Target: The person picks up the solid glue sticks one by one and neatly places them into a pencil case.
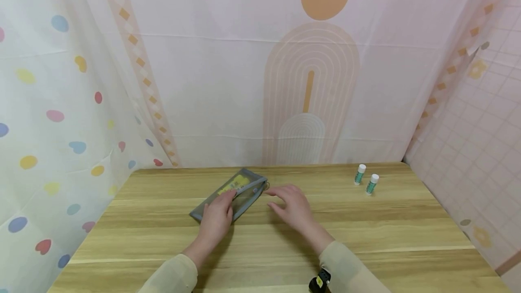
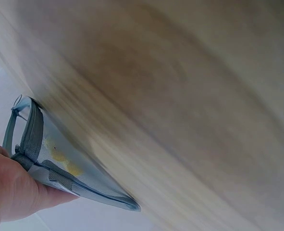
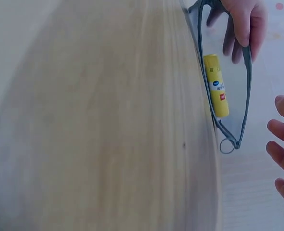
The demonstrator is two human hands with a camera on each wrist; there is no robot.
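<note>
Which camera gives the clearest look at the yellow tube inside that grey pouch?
The right wrist view: the yellow tube lies sharp, label visible, through the mesh pouch. The head view shows only a small yellow patch; the left wrist view a blurred yellow smudge.

I see my left hand lying flat, fingers forward and fairly straight. My right hand hovers low with fingers spread and relaxed, seemingly gripping nothing. Both forearms are sleeved.

Small print on the yellow tube inside the grey mesh pouch: a blue oval mark, a red square mark, lettering too blurred to read. Nothing legible on the two green-and-white tubes.
</note>
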